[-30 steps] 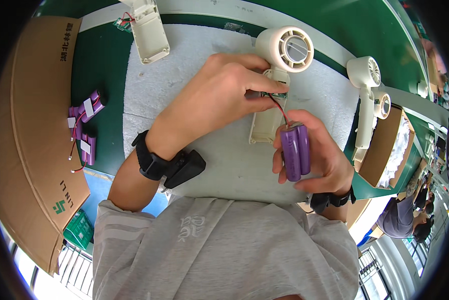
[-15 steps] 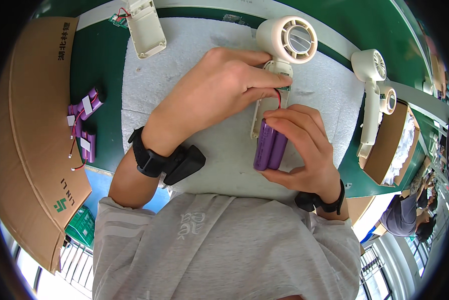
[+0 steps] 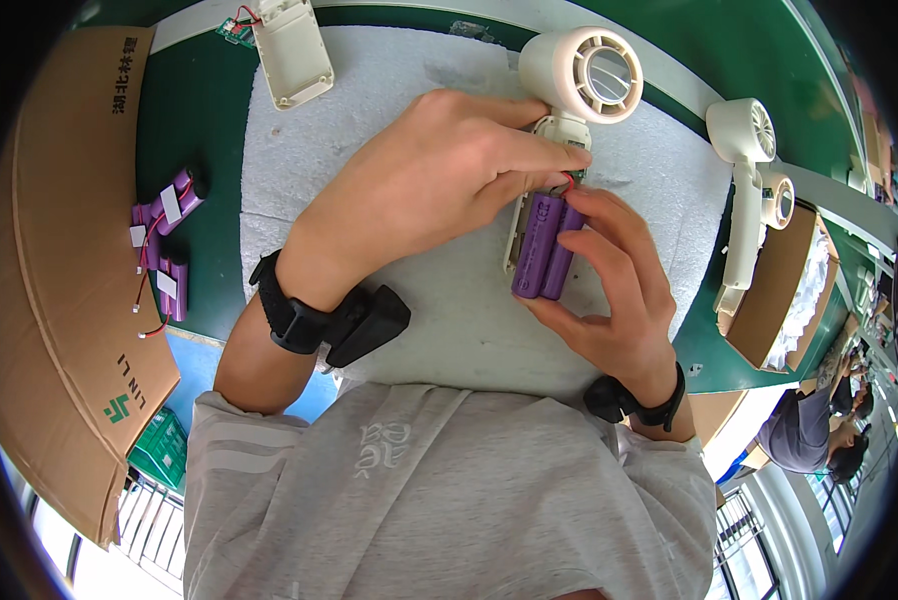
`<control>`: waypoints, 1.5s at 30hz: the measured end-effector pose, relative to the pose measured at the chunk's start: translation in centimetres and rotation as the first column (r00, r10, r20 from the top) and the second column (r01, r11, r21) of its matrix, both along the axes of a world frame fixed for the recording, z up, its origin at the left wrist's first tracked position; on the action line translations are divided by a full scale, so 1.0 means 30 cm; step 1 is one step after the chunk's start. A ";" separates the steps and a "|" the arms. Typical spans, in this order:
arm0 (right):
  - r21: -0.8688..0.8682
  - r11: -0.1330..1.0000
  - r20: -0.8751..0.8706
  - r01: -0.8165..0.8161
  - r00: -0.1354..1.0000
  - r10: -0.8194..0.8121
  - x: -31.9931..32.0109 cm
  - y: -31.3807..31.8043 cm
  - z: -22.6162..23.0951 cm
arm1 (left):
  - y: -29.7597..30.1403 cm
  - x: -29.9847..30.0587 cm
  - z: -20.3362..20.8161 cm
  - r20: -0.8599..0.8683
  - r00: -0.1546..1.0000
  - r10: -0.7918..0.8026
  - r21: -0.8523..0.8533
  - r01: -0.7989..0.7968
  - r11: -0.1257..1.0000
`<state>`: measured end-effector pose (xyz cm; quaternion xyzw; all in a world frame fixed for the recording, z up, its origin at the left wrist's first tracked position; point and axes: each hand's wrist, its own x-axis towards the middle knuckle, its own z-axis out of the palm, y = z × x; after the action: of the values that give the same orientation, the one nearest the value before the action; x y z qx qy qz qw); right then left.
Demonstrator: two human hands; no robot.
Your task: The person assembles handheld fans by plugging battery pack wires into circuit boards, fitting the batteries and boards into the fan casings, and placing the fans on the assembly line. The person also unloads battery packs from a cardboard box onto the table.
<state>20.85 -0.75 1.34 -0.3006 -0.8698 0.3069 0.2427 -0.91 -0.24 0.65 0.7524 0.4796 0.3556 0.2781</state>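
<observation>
A cream handheld fan [image 3: 549, 78] lies on a foam sheet, its round head pointing away from me and its handle shell uncovered. My left hand [image 3: 444, 165] is closed on the fan's neck, thumb and fingers near the small green circuit board. Between the fingers and thumb of my right hand [image 3: 624, 275] is a purple two-cell battery pack [image 3: 541, 245]. The pack lies along the handle, over part of it, with short red wires at its top by my left fingertips. Whether it rests fully inside the shell cannot be seen.
Several purple battery packs [image 3: 177, 205] with leads lie left on the green table, beside a large cardboard box [image 3: 69, 280]. A cream casing [image 3: 294, 55] with a circuit board sits at the far left of the foam sheet [image 3: 389, 75]. Other fans [image 3: 744, 190] and an open carton [image 3: 759, 320] stand right.
My right hand has moved the battery pack away from me, up along the handle toward the fan's neck. The wires now bunch up near my left fingertips, which keep their hold.
</observation>
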 end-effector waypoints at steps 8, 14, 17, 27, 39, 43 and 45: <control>0.107 0.994 0.034 -0.013 0.999 0.009 -0.017 0.009 0.009 | -0.001 0.000 0.007 0.004 1.000 0.001 -0.018 0.000 1.000; 0.008 0.998 -0.081 0.064 0.995 -0.064 -0.034 -0.003 -0.009 | 0.001 0.001 -0.002 0.006 1.000 0.000 0.007 0.000 1.000; 0.096 0.993 0.026 0.070 0.997 -0.073 -0.022 -0.003 0.002 | -0.001 -0.003 0.000 0.004 1.000 0.002 -0.001 -0.002 1.000; 0.070 0.985 0.088 0.158 0.983 -0.164 -0.040 -0.028 -0.005 | 0.010 -0.011 -0.010 0.033 0.999 -0.019 -0.023 0.020 1.000; -0.147 0.983 0.029 0.111 0.994 -0.108 -0.034 0.019 0.001 | 0.008 -0.021 -0.004 0.081 0.996 -0.035 -0.161 0.048 0.986; -0.199 0.976 0.047 0.084 0.996 -0.076 -0.036 0.039 0.005 | 0.007 -0.011 0.003 0.083 0.996 -0.015 -0.183 0.030 0.983; -0.176 0.978 0.069 0.112 0.992 -0.101 -0.049 0.038 -0.002 | 0.007 -0.007 0.003 0.085 0.996 -0.009 -0.193 0.025 0.981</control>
<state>19.39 0.39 1.28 -0.3765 -0.8281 0.3613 0.2048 -1.13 -0.02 0.74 0.7104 0.4934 0.3359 0.3729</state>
